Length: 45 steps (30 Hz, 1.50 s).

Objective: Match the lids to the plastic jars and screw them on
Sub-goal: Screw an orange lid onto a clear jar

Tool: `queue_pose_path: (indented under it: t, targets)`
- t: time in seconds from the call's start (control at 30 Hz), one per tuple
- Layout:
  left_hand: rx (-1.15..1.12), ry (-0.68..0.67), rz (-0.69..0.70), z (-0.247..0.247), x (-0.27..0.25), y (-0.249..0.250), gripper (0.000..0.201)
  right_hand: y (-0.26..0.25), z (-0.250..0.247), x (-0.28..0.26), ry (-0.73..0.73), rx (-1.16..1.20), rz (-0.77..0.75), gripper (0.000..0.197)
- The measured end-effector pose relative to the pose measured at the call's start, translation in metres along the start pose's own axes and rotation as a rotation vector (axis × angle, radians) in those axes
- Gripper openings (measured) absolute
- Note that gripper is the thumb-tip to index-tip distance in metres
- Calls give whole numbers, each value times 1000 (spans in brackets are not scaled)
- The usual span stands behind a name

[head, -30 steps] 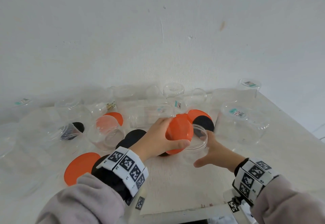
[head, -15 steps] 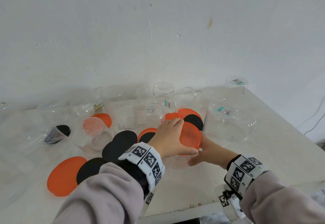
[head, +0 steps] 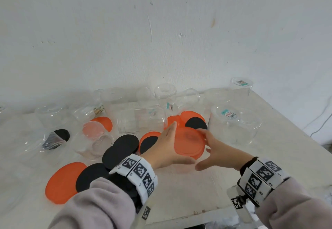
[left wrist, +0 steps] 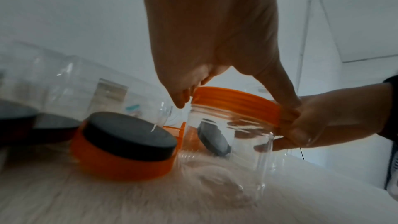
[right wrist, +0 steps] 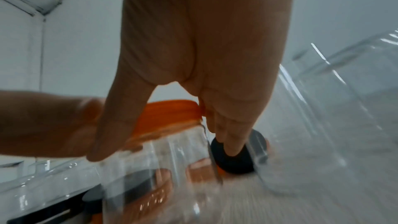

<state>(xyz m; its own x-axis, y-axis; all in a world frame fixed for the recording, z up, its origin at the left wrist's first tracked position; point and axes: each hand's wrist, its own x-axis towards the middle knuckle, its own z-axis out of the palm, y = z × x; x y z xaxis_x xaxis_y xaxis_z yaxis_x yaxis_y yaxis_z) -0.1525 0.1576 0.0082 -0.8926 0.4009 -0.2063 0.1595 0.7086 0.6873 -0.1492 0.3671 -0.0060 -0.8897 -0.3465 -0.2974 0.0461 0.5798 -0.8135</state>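
Observation:
An orange lid point(head: 189, 143) lies flat on the mouth of a small clear jar point(left wrist: 228, 140) standing on the white table point(head: 179, 192). My left hand point(head: 179, 144) grips the lid's rim from the left, fingers on the far side and thumb on the near side. From the right, my right hand point(head: 202, 148) wraps the jar just beneath the lid, its thumb against the lid's lower edge point(left wrist: 286, 118). The right wrist view shows the same lid point(right wrist: 170, 117) and jar point(right wrist: 163, 168), blurred.
Loose lids lie to the left: a black one on an orange one point(head: 149, 143), two more black lids point(head: 124, 147), a large orange lid point(head: 62, 182). A black lid point(head: 195, 123) sits just behind. A big upturned jar point(head: 235, 126) stands to the right. Several clear jars line the wall.
The orange lid, held tilted beside the jar a second ago, now sits flat on the jar's mouth. My right hand has come up to the jar's top.

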Motion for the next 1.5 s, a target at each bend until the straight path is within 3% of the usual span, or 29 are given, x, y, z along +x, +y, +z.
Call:
queue_pose_path:
  t: [0.1, 0.23, 0.6, 0.9, 1.03, 1.17, 1.3, 1.4, 1.5]
  targets:
    - [-220, -27, -25, 3, -4, -17, 138, -23, -7, -3, 0, -142, -52, 132]
    - [-393, -49, -41, 14, -5, -29, 133, -55, -9, 6, -48, -390, -84, 122]
    - [-409, 29, -41, 21, 5, -36, 111, -94, -7, 20, -224, -851, 35, 104]
    - [-413, 57, -18, 22, 9, -40, 110, -95, -4, 28, -244, -919, 26, 100]
    - [-436, 71, -9, 23, 9, -42, 106, -93, -1, 31, -178, -942, 59, 94]
    - [-450, 74, 1, 25, 8, -43, 106, -90, -1, 30, -98, -904, 130, 105]
    - [-483, 42, 3, 25, 9, -44, 110, -96, -4, 28, -185, -902, 138, 110]
    - [-487, 31, 8, 26, 9, -44, 114, -100, -7, 27, -260, -872, 119, 104]
    - [-502, 40, 4, 27, 9, -45, 118, -98, -5, 28, -231, -893, 123, 97]
